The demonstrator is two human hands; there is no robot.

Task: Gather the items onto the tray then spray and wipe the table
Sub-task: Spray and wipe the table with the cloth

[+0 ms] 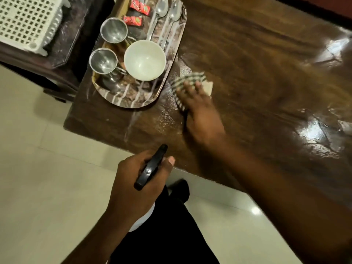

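The checked cloth point(187, 80) is pressed flat on the table point(257, 63) under the right hand point(198, 111), its grip spread wide, just beside the loaded tray point(131, 101) at the table's left end. The spray bottle point(150, 168) is held in the left hand's point(129, 187) closed grip over the near edge. A stroke swept too far left could knock the tray and tip the steel cups point(103, 60).

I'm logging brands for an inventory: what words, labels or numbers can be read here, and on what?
Upper red sachet on the tray: print too blurred to read.
Lower red sachet: print too blurred to read.
Spray bottle in the left hand: no label visible.
Nothing else carries text.
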